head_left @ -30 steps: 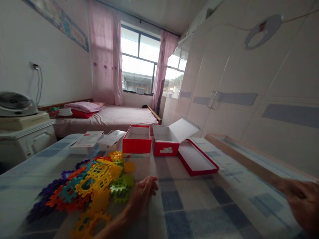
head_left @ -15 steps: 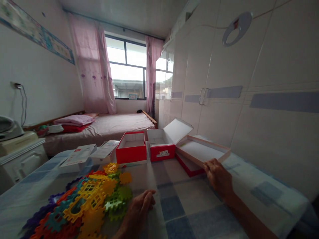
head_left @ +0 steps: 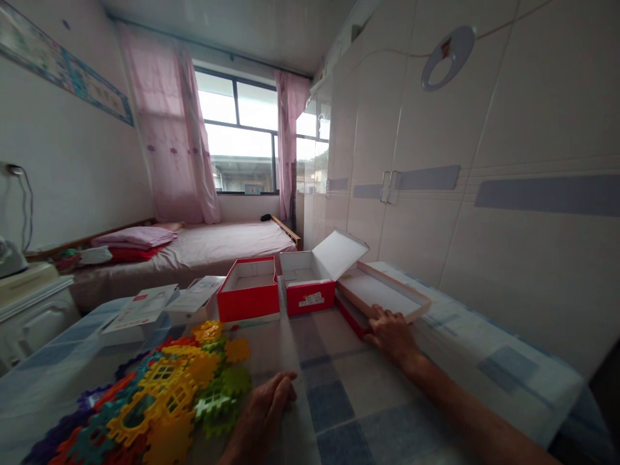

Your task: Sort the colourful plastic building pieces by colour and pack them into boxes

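My right hand (head_left: 391, 334) grips the near edge of a flat cream tray-like box insert (head_left: 382, 292) and holds it tilted over the shallow red box lid (head_left: 349, 316) on the table. My left hand (head_left: 264, 413) rests on the checked tablecloth (head_left: 349, 394) with its fingers loosely curled and nothing in them, beside a heap of colourful plastic interlocking tiles (head_left: 165, 394). Behind stand a red open box (head_left: 248, 294) and a second red box with a raised white flap (head_left: 317, 274).
White booklets and papers (head_left: 150, 303) lie at the table's far left. A bed (head_left: 194, 248) with pink bedding stands under the window. White wardrobe doors (head_left: 436, 187) run along the right side. A white cabinet (head_left: 33, 303) is at the left.
My right hand came in from the far right with the cream insert and brought it over the red lid, lowering it. My left hand stayed beside the tiles.
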`<move>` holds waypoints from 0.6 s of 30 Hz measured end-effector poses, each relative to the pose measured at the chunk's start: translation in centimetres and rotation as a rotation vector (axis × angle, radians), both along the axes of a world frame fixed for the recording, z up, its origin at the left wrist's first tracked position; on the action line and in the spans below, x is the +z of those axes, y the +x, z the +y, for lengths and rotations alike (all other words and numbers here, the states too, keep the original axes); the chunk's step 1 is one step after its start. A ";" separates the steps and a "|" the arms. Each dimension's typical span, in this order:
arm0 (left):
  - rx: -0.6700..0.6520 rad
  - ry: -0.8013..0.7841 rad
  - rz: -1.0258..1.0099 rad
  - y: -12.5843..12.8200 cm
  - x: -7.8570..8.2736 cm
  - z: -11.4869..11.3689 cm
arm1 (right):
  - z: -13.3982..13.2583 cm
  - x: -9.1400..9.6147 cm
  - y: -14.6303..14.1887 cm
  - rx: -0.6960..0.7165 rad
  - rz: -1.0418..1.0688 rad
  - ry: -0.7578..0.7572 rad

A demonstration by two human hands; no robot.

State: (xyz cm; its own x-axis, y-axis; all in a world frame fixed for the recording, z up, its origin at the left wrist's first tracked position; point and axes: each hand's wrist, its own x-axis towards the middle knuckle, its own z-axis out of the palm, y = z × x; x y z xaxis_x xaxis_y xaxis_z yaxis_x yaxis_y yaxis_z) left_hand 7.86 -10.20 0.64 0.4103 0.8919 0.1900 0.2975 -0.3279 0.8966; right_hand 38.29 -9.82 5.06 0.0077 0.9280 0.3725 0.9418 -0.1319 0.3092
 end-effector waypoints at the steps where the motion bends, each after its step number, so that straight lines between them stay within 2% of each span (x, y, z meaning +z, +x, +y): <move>1: -0.002 -0.003 0.003 0.0 0.0 0.0 | 0.3 0.0 0.1 -0.009 -0.003 -0.011; 8: 0.006 -0.004 0.015 0.1 0.7 -0.3 | 2.7 0.4 3.4 -0.051 0.001 -0.008; 12: 0.015 0.003 0.007 0.1 0.3 -0.3 | 4.7 0.5 5.8 -0.101 0.032 0.021; 18: -0.017 0.042 0.022 0.1 0.0 -0.2 | 7.1 1.1 8.1 -0.026 0.102 -0.021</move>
